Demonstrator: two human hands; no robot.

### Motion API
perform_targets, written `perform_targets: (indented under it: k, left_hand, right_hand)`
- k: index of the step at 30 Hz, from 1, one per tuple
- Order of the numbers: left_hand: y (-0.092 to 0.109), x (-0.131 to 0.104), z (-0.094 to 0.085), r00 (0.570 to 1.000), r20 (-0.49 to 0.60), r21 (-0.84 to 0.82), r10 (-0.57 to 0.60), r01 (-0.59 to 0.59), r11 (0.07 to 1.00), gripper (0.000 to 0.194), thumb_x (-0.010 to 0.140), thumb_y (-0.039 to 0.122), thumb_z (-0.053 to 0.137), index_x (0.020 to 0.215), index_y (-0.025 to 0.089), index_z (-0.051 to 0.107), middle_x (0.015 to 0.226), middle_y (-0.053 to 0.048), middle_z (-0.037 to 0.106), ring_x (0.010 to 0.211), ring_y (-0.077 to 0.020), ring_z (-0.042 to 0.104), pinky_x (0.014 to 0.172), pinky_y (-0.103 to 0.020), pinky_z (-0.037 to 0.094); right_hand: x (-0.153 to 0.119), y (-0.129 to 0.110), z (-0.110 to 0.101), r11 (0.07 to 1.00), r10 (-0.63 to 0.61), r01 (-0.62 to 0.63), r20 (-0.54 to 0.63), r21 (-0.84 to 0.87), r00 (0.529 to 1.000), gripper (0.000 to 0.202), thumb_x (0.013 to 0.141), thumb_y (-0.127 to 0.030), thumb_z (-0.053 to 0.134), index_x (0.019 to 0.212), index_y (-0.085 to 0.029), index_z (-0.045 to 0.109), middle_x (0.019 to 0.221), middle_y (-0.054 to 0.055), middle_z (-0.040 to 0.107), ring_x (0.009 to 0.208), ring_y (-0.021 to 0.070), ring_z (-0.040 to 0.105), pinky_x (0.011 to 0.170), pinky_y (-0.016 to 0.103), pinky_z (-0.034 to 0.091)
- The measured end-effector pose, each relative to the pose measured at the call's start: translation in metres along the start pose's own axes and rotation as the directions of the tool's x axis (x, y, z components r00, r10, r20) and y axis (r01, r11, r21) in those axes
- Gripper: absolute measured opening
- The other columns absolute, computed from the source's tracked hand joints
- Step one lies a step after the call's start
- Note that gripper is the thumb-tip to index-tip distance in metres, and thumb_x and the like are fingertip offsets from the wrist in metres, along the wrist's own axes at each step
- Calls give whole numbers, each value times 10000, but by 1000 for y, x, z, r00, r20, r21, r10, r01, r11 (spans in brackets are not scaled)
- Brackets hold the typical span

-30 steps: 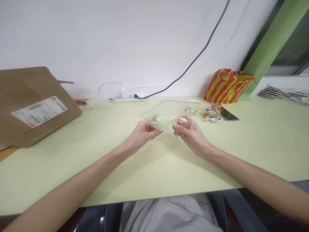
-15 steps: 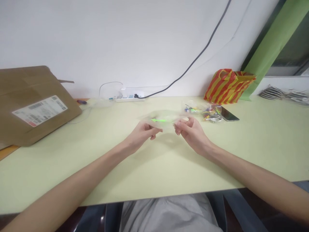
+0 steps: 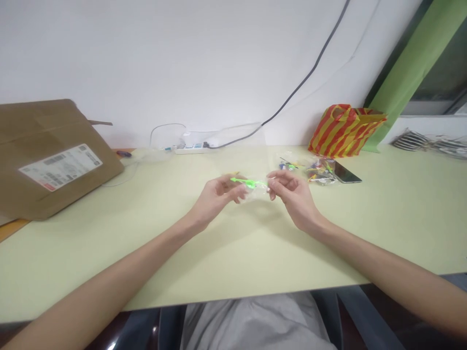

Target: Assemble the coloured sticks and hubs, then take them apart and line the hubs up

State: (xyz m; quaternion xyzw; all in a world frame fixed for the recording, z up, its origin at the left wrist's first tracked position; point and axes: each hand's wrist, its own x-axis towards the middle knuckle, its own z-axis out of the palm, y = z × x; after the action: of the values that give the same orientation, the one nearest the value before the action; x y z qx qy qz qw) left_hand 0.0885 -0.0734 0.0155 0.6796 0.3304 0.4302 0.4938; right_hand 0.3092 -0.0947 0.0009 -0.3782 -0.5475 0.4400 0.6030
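Pale table [image 3: 233, 257], clear bag [image 3: 260, 190] held above it

Left of the striped bag [image 3: 337, 131], the left hand [image 3: 219, 197] and right hand [image 3: 294, 197] each pinch one side, apparently to keep limp plastic spread; a green piece [image 3: 250, 183] seems to lie inside.

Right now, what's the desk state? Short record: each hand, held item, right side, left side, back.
Left hand: pinching clear plastic bag
Right hand: pinching the bag's other side
Held item: bright green piece shows at the bag, apparently inside
Right side: two small bags of coloured pieces, phone, striped bag
Left side: cardboard box with white label
Back: power strip by the wall, black cable running to it
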Motion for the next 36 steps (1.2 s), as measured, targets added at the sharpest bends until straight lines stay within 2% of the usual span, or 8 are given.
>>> perform_targets:
  k: [4,8,14,19,24,31,33,36]
  left_hand:
    - [0,0,-2,997,-57,-62,55,-59,996,418,974,543,620,1106,160,724,1064,-126,749,949,-237,707,811,-349,540]
    - [0,0,-3,992,-104,-19,73,-75,997,367,957,495,672,1138,176,679,1025,-101,753,913,-224,714,795,-337,533]
    - [-1,0,-3,980,-149,45,132,-126,991,273,920,434,730,912,164,691,871,-55,718,806,-193,694,749,-318,531]
    - [0,-1,-4,992,-71,94,107,-100,991,256,906,413,743,879,163,695,895,-60,710,865,-197,686,797,-313,530]
    - [4,-2,-4,992,61,204,108,-119,972,204,902,374,732,890,170,723,997,-88,730,977,-230,676,845,-324,515]
    - [4,-3,-3,982,162,171,101,-128,977,231,913,401,725,879,173,708,1051,-91,743,1009,-239,679,873,-347,520]
    - [2,-3,-3,984,159,159,83,-109,981,253,909,412,736,868,164,713,1026,-98,745,964,-237,692,863,-355,534]
    - [0,-2,-3,994,90,92,68,-76,993,279,898,422,755,858,152,694,1008,-103,738,924,-234,706,878,-388,564]
  right_hand:
    - [2,2,-4,997,51,-52,13,57,999,281,802,-420,821,937,-197,718,726,-3,626,650,137,545,684,318,463]
    - [2,2,-5,995,79,-80,22,59,997,245,794,-392,821,859,-195,690,695,-13,600,634,130,527,675,312,454]
    - [1,2,-3,996,85,-87,96,9,992,275,802,-438,821,840,-210,673,824,9,648,737,149,572,725,314,475]
    - [-2,-1,1,994,88,-77,166,-74,982,317,813,-495,812,820,-201,695,842,29,674,808,172,579,762,318,455]
    - [-3,0,0,999,40,-40,87,-4,995,286,802,-482,835,810,-226,708,855,23,668,833,177,569,783,319,457]
    - [-2,2,1,994,60,-70,115,82,992,275,853,-517,770,836,-243,761,894,45,701,867,196,603,814,338,485]
    - [0,2,-1,995,58,-68,137,68,989,289,880,-526,736,872,-238,766,926,48,715,867,191,612,820,336,490]
    - [3,1,-4,999,34,-28,213,-30,976,300,851,-505,775,988,-238,762,996,50,728,920,204,637,848,342,498]
